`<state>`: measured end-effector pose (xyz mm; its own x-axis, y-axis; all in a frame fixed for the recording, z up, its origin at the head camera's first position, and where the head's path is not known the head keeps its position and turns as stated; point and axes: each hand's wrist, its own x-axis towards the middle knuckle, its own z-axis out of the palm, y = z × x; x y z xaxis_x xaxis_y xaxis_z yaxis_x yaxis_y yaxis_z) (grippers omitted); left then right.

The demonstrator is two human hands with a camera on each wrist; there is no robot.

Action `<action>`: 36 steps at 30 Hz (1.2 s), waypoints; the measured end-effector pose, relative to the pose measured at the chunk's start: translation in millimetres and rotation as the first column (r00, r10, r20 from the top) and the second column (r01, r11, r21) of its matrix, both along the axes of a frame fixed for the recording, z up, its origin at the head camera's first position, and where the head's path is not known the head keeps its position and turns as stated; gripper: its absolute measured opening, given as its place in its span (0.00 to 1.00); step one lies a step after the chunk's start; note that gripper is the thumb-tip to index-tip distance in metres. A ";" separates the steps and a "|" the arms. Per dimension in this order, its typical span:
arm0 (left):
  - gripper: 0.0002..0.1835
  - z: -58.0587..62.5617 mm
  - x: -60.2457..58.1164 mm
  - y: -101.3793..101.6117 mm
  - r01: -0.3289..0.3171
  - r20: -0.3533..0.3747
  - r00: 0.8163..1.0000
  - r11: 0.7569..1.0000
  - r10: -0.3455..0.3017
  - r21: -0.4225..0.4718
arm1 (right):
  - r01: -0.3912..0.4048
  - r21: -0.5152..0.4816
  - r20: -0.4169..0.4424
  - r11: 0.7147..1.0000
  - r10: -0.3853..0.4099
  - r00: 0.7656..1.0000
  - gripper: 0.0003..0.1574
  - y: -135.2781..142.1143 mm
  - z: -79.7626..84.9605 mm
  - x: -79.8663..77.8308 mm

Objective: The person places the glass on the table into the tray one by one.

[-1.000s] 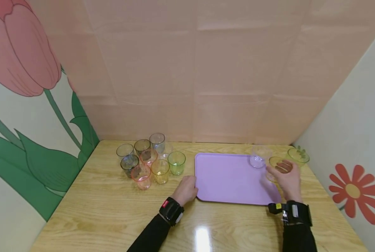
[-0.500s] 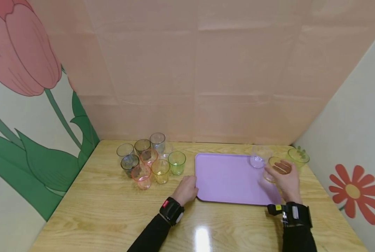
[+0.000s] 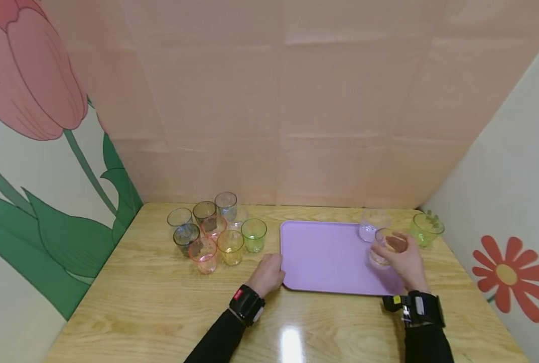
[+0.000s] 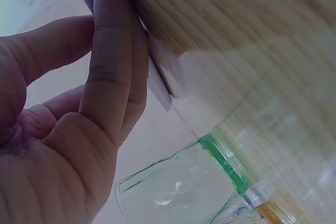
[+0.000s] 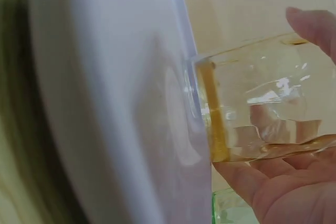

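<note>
My right hand grips an amber-tinted drinking glass, thumb on one side and fingers on the other. The glass is upright, its base close over the right part of the purple tray. Behind it on the tray stands a clear glass. At the tray's left edge is my left hand; in the left wrist view its thumb and fingers pinch the rim. A green glass stands beyond that hand.
Left of the tray, several tinted glasses cluster on the wooden table, among them a pink one, a yellow one and a dark one. A yellow-green glass stands near the right wall.
My right hand has carried the amber glass leftward, from the tray's right edge to over the tray. The left hand has stayed on the tray's rim.
</note>
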<state>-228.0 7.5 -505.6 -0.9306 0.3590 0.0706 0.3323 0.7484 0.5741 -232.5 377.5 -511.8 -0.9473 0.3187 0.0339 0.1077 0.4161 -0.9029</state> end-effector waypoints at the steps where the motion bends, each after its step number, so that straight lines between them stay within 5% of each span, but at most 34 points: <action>1: 0.05 -0.1 0.3 -0.1 0.000 -0.006 1.000 1.000 0.000 -0.002 | -0.011 0.009 0.011 1.000 0.011 1.000 0.63 -0.1 -0.4 0.1; 8: 0.04 -1.8 1.3 -0.6 0.014 -0.063 0.998 1.000 -0.016 -0.023 | -0.049 0.029 0.067 0.998 0.047 0.997 0.67 -1.3 -2.9 -3.0; 36: 0.03 -2.5 -2.2 0.4 0.012 -0.056 0.998 0.998 -0.016 -0.055 | -0.096 0.033 0.066 0.995 0.094 0.993 0.69 -0.1 -9.4 -12.5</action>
<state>-230.1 7.8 -508.2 -0.9206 0.3767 0.1029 0.3736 0.7730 0.5127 -245.0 377.5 -521.2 -0.9738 0.2266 -0.0183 0.1233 0.4591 -0.8798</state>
